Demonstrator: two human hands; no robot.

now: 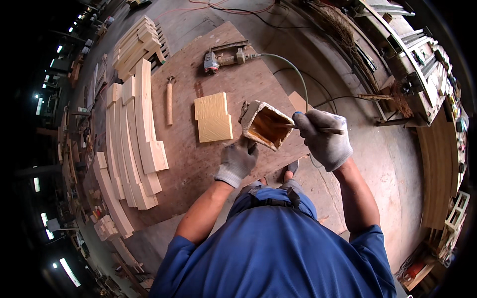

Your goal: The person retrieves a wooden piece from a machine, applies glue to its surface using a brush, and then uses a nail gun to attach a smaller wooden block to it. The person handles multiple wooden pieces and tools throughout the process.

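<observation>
My left hand, in a grey glove, grips the lower left edge of a square, crusted container. The container is tilted so its mouth faces me, and amber-brown residue coats the inside. My right hand, gloved too, is closed around a thin stick-like handle. The handle's far end reaches over the container's rim into its mouth; what its tip looks like I cannot make out. Left of the container, a pale yellow block of two offset pieces lies on the brown board table.
A hammer and an air nail gun with a hose lie on the table. Several long pale timber pieces line its left side. More timber is stacked beyond. A machine bench stands at the far right.
</observation>
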